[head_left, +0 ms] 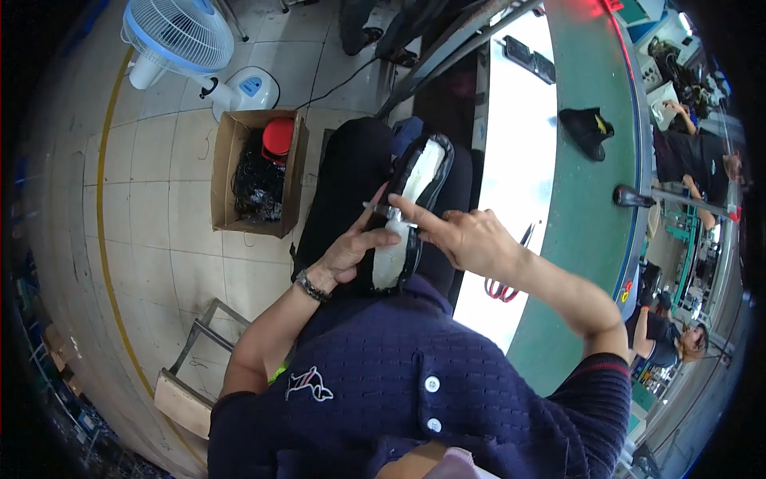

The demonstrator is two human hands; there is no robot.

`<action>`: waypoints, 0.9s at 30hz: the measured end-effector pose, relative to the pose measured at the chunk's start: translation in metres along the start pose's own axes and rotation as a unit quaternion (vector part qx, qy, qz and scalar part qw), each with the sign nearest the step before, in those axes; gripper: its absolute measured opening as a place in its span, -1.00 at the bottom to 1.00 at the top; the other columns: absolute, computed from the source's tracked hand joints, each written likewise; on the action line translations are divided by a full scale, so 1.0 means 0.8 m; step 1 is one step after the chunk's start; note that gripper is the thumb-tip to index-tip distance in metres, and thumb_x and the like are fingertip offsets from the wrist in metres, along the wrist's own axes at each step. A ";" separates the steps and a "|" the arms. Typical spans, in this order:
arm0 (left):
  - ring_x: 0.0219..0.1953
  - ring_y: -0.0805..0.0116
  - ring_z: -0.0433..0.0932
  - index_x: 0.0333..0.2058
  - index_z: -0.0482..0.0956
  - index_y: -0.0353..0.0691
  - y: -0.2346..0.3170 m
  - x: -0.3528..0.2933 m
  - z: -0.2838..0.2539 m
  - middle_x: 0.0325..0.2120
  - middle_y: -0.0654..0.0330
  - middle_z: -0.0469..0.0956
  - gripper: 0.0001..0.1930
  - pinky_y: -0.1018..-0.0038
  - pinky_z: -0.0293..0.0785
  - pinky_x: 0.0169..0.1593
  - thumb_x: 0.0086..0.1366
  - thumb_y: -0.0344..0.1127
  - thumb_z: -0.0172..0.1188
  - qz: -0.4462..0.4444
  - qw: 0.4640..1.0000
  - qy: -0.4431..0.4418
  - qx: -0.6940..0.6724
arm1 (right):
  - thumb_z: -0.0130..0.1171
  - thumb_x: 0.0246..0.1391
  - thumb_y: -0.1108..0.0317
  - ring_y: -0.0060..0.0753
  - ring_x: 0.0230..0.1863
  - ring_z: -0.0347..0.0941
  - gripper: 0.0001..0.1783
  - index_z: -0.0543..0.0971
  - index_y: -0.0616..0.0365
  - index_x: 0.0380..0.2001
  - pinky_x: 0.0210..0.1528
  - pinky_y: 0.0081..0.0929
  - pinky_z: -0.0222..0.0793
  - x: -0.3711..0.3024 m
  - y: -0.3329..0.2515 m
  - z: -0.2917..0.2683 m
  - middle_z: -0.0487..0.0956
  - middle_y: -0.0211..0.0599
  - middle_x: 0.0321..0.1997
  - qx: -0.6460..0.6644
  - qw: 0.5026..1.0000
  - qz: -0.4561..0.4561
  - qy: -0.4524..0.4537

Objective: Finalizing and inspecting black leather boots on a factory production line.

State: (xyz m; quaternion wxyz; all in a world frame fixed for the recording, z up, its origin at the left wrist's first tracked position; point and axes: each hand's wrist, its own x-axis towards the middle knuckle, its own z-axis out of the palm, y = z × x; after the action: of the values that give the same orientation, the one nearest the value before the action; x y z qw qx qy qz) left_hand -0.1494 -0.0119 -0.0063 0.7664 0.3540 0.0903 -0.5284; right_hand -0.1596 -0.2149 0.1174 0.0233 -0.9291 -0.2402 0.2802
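A black shoe (414,254) lies upside down across my lap, its long whitish underside (427,169) facing up inside a black rim. My left hand (349,251) is closed around the shoe's left side, the thumb resting over the underside. From the right, my right hand (479,239) reaches over the middle of the shoe, index finger stretched out and the other fingers curled. Under its fingertips sits a small silver and white piece (393,214), with thin ends showing on both sides. What kind of thing it is I cannot make out.
Right of my legs, red-handled scissors (501,289) lie on a bright white bench (519,160). A black ankle boot (586,132) stands on the green belt (570,271). On my left are a cardboard box (223,180), a fan (179,36) and a stool (183,399). Co-workers sit far right.
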 end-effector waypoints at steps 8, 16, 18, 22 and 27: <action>0.18 0.37 0.31 0.41 -0.22 0.20 -0.017 0.001 -0.022 0.20 0.22 0.25 -0.03 0.37 0.30 0.20 0.19 -0.28 0.28 -0.014 0.998 -0.051 0.016 | -0.07 0.24 0.30 -0.36 -0.70 0.49 -0.23 -0.13 -0.35 0.42 -0.75 -0.39 0.42 -0.002 -0.011 0.013 0.53 -0.22 -0.59 0.108 0.993 -0.011 0.040; 0.32 0.37 0.12 0.41 -0.18 -0.01 -0.038 -0.012 -0.004 0.32 0.20 0.09 -0.28 0.37 -0.01 0.36 0.41 -0.14 0.00 0.094 0.995 -0.007 -0.044 | 0.03 0.25 0.21 -0.46 -0.77 0.39 -0.23 -0.07 -0.31 0.42 -0.78 -0.46 0.27 -0.013 -0.011 -0.002 0.50 -0.32 -0.66 0.091 0.995 0.050 0.003; 0.32 0.37 0.12 0.41 -0.18 -0.01 -0.040 -0.014 -0.002 0.32 0.18 0.10 -0.29 0.38 0.00 0.36 0.42 -0.15 -0.02 0.124 0.992 0.001 0.021 | 0.07 0.22 0.23 -0.47 -0.77 0.38 -0.24 0.00 -0.29 0.41 -0.78 -0.46 0.28 -0.022 -0.022 -0.014 0.50 -0.33 -0.65 0.110 0.991 0.016 0.076; 0.26 0.39 0.20 0.41 -0.24 0.07 -0.049 -0.013 -0.006 0.28 0.16 0.14 -0.12 0.41 0.14 0.30 0.30 -0.37 0.16 0.131 0.991 -0.020 0.014 | 0.03 0.21 0.30 -0.45 -0.76 0.41 -0.24 0.00 -0.38 0.40 -0.79 -0.49 0.35 -0.022 -0.033 0.010 0.54 -0.22 -0.51 0.087 0.983 -0.049 0.156; 0.22 0.40 0.25 0.41 -0.33 0.14 -0.040 -0.014 -0.010 0.27 0.20 0.15 0.19 0.41 0.25 0.24 0.03 -0.53 0.40 0.039 0.994 -0.019 0.105 | -0.10 0.26 0.31 -0.38 -0.70 0.46 -0.20 -0.19 -0.60 0.40 -0.79 -0.46 0.41 -0.020 -0.039 0.026 0.54 -0.07 -0.41 0.010 0.999 0.004 -0.042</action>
State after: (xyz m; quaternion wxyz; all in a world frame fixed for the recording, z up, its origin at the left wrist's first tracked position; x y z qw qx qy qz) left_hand -0.1802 -0.0048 -0.0205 0.7467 0.4254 0.0061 -0.5113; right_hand -0.1954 -0.1962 0.1137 0.0217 -0.9173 -0.2341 0.3214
